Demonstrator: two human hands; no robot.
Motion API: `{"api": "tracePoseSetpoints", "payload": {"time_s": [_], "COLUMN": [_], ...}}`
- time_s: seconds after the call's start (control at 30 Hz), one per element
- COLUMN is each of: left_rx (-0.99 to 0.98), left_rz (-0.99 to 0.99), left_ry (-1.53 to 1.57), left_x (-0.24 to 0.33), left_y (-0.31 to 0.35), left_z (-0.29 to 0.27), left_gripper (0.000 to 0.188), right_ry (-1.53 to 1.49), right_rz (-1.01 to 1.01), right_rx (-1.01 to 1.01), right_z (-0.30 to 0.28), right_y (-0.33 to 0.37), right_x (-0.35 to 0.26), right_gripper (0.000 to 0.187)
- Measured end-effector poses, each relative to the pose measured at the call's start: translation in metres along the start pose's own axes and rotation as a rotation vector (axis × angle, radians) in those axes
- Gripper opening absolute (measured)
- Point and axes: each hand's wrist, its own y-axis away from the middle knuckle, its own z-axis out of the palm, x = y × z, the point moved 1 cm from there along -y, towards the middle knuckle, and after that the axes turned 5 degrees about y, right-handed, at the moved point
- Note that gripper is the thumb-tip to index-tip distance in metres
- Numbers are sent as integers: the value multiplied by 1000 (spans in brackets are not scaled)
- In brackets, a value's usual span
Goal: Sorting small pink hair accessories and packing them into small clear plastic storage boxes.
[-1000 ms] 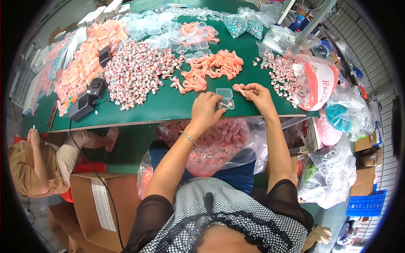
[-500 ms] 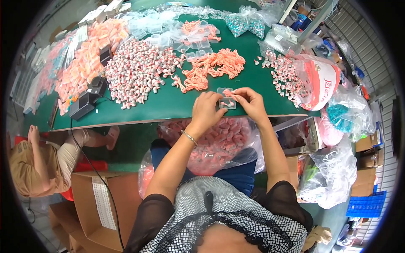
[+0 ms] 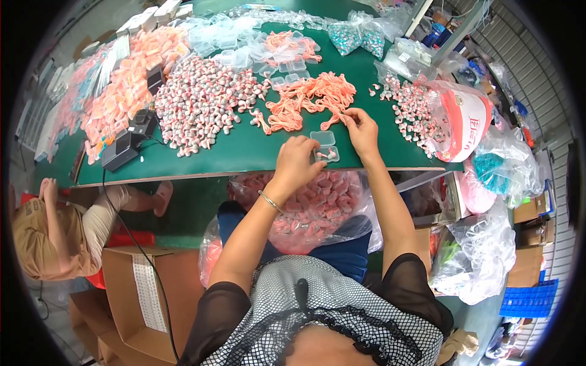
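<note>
My left hand (image 3: 297, 161) grips the left side of a small clear plastic case (image 3: 323, 139) near the table's front edge. The case lies open with its lid folded back, and a few small pink-and-grey pieces like earplugs (image 3: 328, 154) sit in its near half. Just right of and beyond it, my right hand (image 3: 364, 134) pinches one end of a looped peach cord (image 3: 330, 124). That cord lies by the near edge of a heap of peach cords (image 3: 314, 97). Whether it is joined to the heap I cannot tell.
Left of the cords spreads a large pile of pink-and-grey pieces (image 3: 204, 100), with black boxes (image 3: 122, 149) beside it. More pieces spill from a red-and-white bag (image 3: 467, 119) at right. Clear cases (image 3: 235, 58) lie farther back. A seated person (image 3: 52, 238) is at left.
My right hand has moved away from the case, up and to the right, to the cord heap's edge. The case's lid is now uncovered. My left hand has stayed at the case.
</note>
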Motion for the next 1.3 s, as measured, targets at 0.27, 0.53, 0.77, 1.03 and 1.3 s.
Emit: {"api": "tracePoseSetpoints", "payload": {"time_s": [0.27, 0.53, 0.77, 1.03, 1.3], "left_rx": [-2, -26, -16, 29, 29], "left_rz": [-11, -167, -40, 18, 18], "left_ry": [35, 103, -1, 38, 24], "left_x": [-5, 10, 0, 0, 0], "left_y": [3, -2, 1, 3, 5], "left_z": [-7, -11, -6, -7, -7], "left_gripper": [39, 56, 55, 47, 44], "right_ry": [-66, 144, 143, 141, 269], "right_rz": [-88, -379, -510, -531, -500], "right_rx": [-344, -382, -452, -527, -429], "right_z": [-18, -19, -25, -24, -25], "right_y": [43, 35, 33, 33, 40], "right_x": [-32, -39, -41, -44, -46], "right_gripper": [11, 11, 18, 20, 15]}}
